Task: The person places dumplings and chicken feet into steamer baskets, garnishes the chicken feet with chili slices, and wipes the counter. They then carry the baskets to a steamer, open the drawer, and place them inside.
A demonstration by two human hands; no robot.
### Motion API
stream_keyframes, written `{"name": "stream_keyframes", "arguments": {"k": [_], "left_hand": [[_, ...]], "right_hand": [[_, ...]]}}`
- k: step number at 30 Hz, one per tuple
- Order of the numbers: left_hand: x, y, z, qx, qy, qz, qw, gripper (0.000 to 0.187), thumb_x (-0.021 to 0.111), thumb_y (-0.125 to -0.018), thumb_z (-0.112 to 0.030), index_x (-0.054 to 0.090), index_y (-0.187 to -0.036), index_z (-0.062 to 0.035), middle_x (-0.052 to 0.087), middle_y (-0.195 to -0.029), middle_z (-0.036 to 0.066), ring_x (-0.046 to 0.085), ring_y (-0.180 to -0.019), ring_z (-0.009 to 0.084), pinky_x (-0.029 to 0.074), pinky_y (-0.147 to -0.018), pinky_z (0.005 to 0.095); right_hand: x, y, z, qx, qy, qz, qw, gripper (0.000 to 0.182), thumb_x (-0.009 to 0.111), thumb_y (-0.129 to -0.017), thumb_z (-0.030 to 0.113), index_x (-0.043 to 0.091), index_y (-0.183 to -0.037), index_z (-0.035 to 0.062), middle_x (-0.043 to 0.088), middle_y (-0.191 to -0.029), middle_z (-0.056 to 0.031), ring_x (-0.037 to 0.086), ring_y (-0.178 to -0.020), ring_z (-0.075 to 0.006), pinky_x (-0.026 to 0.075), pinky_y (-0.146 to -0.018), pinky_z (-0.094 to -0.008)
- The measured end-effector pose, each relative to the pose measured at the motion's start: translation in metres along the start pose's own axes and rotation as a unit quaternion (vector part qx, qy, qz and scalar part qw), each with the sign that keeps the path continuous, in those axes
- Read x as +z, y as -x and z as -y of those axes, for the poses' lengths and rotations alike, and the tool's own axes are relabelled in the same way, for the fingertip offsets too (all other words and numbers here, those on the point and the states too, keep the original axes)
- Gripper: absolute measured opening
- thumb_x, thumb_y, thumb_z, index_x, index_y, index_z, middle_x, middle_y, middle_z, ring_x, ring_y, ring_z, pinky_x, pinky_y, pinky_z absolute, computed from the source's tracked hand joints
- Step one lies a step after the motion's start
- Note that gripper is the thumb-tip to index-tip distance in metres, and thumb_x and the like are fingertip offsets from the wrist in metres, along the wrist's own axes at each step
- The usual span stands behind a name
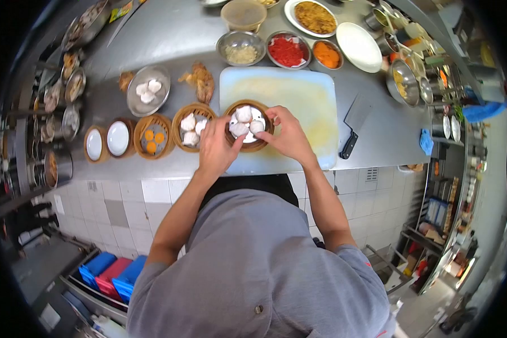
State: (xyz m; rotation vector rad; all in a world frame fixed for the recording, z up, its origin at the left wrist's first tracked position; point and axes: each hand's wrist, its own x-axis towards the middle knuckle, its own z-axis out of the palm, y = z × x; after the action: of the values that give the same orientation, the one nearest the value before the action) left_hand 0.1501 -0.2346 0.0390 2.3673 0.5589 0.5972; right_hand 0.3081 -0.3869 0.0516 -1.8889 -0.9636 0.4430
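Note:
A round bamboo steamer [248, 147] stands on the left part of a pale cutting board [307, 121], with three white buns [244, 114] inside on a white liner. My left hand [215, 147] grips its left rim, the thumb reaching inward near a bun. On the opposite rim, my right hand [290, 135] has its fingers curled over the edge and its thumb close to the right bun. Just left of the board, a second steamer [177, 125] holds several white pieces. Farther left, another steamer [152, 119] contains three round orange-yellow pieces.
Two steamers with white plates [118, 138] sit at the left end. A cleaver [355, 115] lies right of the board. Behind are a metal bowl of white pieces [148, 73], a bowl of red shreds [287, 52], an orange-filled bowl [327, 54] and an oval white plate [359, 48].

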Motion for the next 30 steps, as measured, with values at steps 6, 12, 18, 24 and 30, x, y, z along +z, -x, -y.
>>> {"name": "stream_keyframes", "arguments": {"k": [6,12,18,24,30], "left_hand": [[-0.019,0.018,0.025,-0.024,0.057,-0.028,0.998,0.035,0.079,-0.082,-0.008,0.061,-0.111,-0.0009,0.064,-0.1,0.014,0.063,-0.093,0.0308,0.05,-0.083,0.0399],[-0.024,0.029,0.026,-0.094,0.064,-0.064,0.992,0.023,0.072,-0.086,-0.002,0.061,-0.106,0.0004,0.063,-0.095,0.014,0.063,-0.09,0.0288,0.051,-0.08,0.0386],[-0.003,0.04,-0.024,-0.172,0.016,-0.144,0.974,0.016,0.069,-0.088,-0.003,0.061,-0.102,0.0005,0.062,-0.094,0.012,0.061,-0.086,0.0249,0.049,-0.076,0.0369],[0.028,0.085,-0.083,-0.262,-0.039,-0.206,0.942,0.013,0.066,-0.089,-0.001,0.061,-0.101,0.0002,0.061,-0.092,0.012,0.058,-0.083,0.0246,0.046,-0.072,0.0354],[0.056,0.129,-0.126,-0.322,-0.068,-0.202,0.922,0.014,0.064,-0.088,0.003,0.061,-0.101,0.0008,0.061,-0.092,0.013,0.058,-0.082,0.0258,0.046,-0.068,0.0357]], "right_hand": [[-0.071,-0.042,-0.074,0.106,-0.164,-0.194,0.962,0.027,0.077,-0.088,0.011,0.064,-0.111,0.0029,0.064,-0.096,-0.0024,0.059,-0.087,-0.0109,0.05,-0.077,-0.0259],[-0.166,-0.153,-0.169,0.081,0.022,-0.302,0.95,0.026,0.07,-0.092,0.021,0.069,-0.103,-0.002,0.072,-0.097,-0.0144,0.067,-0.091,-0.0244,0.052,-0.085,-0.0349],[-0.217,-0.269,-0.234,0.205,0.151,-0.01,0.967,0.024,0.066,-0.088,0.022,0.07,-0.096,-0.0008,0.072,-0.09,-0.0109,0.066,-0.083,-0.0191,0.051,-0.074,-0.0351],[-0.207,-0.33,-0.294,0.396,-0.255,0.047,0.881,0.038,0.057,-0.092,0.008,0.05,-0.125,-0.0108,0.065,-0.116,-0.0229,0.067,-0.102,-0.027,0.057,-0.087,-0.0369],[-0.188,-0.342,-0.321,0.368,-0.362,0.013,0.856,0.037,0.052,-0.094,-0.004,0.042,-0.128,-0.0163,0.062,-0.12,-0.026,0.067,-0.109,-0.0324,0.061,-0.095,-0.0345]]}}
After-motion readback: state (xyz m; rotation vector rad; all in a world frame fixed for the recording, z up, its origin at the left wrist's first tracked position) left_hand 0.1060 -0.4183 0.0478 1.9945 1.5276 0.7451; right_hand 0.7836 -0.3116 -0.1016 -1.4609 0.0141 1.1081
